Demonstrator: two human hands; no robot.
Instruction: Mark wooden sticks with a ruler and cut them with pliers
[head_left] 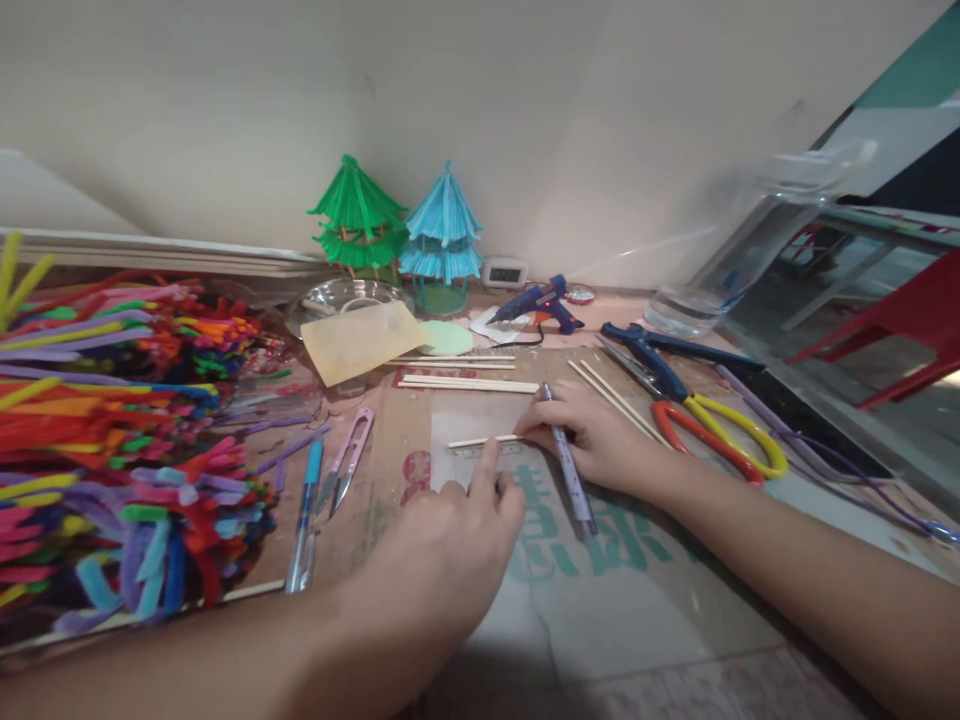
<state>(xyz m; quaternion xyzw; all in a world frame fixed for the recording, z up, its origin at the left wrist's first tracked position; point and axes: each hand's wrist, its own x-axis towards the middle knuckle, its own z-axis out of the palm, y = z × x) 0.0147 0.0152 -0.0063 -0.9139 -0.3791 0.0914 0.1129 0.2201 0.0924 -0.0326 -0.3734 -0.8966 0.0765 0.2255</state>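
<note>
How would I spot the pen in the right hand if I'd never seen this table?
Start with the light sheet bearing big green lettering. Over this is the right hand, with the pen slanting across it. The pen's lavender barrel sets it apart from the blue-capped pen lying to the left, beside the pink-handled snips.

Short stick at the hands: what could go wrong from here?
1. The short stick might roll or shift, since the right hand is at one end while also holding a lavender pen.
2. The pink-handled snips lie with blades apart near the left hand; a sideways sweep could catch a point.
3. The glue gun shows a small red light; if hot, a careless reach could burn.
</note>
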